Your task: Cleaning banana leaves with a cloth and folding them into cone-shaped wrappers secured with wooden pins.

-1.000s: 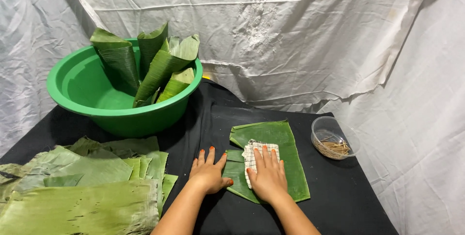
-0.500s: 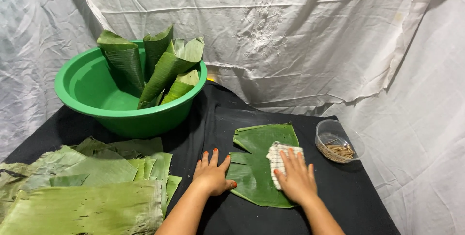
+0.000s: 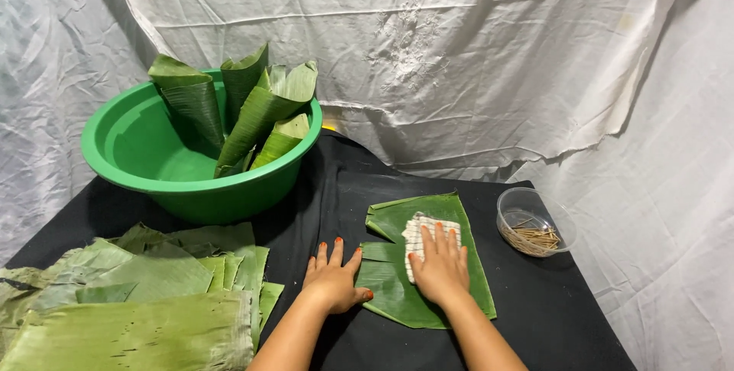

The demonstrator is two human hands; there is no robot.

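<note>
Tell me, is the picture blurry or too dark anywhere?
Head view: mostly sharp; the hands, left hand and right hand, and the banana leaf show clearly. Light is soft and even, with dim folds in the white sheet top left and the black cloth hiding detail.

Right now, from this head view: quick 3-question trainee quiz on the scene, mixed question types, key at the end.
1. True or false: the right hand presses a checked white cloth onto the flat banana leaf.
2. Multiple choice: the green basin holds A) toothpicks B) rolled banana-leaf cones C) water.
3. Fill in: the small clear bowl of wooden sticks sits to the ____ of the flat leaf.

Key: 1 true; 2 B; 3 right. The left hand lies flat on the black tablecloth at that leaf's edge.
</note>
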